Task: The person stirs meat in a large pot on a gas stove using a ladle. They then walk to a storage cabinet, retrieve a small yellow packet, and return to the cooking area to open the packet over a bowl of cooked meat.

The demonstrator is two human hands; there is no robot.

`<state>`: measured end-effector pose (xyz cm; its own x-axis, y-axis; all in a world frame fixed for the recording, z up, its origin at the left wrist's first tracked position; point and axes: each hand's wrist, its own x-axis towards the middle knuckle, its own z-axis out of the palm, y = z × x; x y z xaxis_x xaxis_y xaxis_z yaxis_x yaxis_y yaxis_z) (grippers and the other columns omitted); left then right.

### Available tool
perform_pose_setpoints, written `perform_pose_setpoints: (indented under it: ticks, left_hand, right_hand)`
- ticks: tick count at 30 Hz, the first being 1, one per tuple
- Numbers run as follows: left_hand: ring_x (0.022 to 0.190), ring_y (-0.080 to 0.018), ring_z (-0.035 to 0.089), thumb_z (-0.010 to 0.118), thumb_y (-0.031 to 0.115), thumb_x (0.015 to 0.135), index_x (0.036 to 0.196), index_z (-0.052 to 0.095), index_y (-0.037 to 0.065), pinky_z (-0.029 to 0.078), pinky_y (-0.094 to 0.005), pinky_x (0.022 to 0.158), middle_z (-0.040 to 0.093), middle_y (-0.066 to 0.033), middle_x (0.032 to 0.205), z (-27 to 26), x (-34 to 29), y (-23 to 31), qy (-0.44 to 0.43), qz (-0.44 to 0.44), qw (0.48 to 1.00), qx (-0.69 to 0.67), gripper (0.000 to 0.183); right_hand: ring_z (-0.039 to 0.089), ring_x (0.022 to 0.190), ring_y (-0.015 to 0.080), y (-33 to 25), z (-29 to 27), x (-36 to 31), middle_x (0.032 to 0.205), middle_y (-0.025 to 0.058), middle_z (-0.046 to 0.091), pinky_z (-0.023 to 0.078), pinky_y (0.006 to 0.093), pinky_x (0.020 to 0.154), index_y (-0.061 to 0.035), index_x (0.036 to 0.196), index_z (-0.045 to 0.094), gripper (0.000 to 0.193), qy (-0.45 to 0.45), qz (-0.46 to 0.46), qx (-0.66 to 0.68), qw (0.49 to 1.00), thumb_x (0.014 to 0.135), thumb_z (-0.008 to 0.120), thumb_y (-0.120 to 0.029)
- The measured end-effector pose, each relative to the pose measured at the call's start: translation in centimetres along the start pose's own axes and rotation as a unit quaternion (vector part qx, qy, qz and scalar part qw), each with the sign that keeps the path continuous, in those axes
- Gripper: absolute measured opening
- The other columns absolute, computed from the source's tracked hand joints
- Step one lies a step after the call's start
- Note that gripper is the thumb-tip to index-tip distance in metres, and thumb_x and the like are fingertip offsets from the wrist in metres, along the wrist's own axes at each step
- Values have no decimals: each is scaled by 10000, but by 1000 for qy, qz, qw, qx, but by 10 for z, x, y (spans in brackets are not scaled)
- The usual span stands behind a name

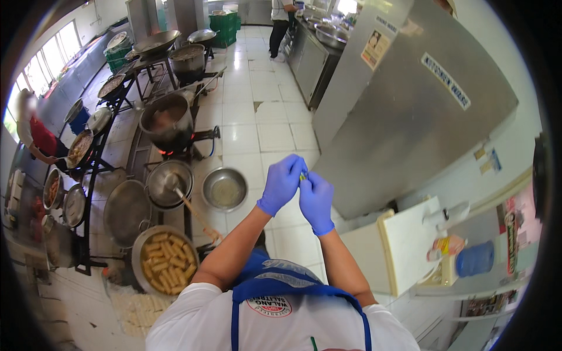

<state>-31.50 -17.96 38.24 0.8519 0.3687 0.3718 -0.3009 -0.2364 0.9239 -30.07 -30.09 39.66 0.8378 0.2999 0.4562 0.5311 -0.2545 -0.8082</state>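
My left hand and my right hand, both in blue-purple gloves, meet in front of me at chest height. Their fingers pinch together on a small green and yellow item, mostly hidden by the fingertips; its kind I cannot make out. Below and left of my hands, a round metal basin shows a shallow, pale content. A large basin of golden-brown fried rolls sits near my left elbow. Beside it, a long-handled ladle or strainer rests in a metal bowl.
A big dark pot stands over a glowing burner on the left, with more pots and woks behind. A person in red works at far left; another person stands at the back. A steel cabinet and white counter are right.
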Motion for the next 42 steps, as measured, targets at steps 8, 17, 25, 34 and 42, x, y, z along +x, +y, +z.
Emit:
perform_pose_setpoints:
  ticks: [8,17,25,34,42]
  left_hand:
    - [666,-159,619,553,198,1051,966,628,-20,497,-328,630,634,-107,776,6,181,-45,-137,-32,990,-26,246]
    - [768,-422,611,567,133,1001,950,616,-23,496,-435,690,602,-223,840,0,376,-144,-126,86,969,193,171]
    - [749,-395,627,555,132,1001,935,626,-27,498,-423,678,618,-214,824,-11,551,-197,-41,-13,974,224,186]
    - [668,-309,621,551,123,989,859,618,-18,487,-393,633,628,-177,772,-64,705,-284,178,-38,959,218,202]
    - [643,-142,593,552,139,977,837,648,-17,484,-325,612,645,-102,709,-125,868,-395,316,-50,943,93,230]
  right_hand:
    - [524,493,257,57,1,191,618,227,534,415,396,515,45,757,568,181,-73,6,-41,996,881,556,-87]
    - [623,717,483,158,56,404,765,291,624,497,508,648,42,803,640,259,-265,-8,-135,955,880,577,-196]
    - [637,690,459,238,131,599,733,281,625,507,500,665,39,794,662,280,-331,-51,-6,942,887,548,-199]
    - [557,502,342,284,265,757,627,258,549,447,430,542,48,775,660,269,-367,-75,36,927,863,579,-193]
    - [509,484,160,319,410,876,544,188,497,408,388,504,57,742,624,261,-254,11,57,965,868,574,-166]
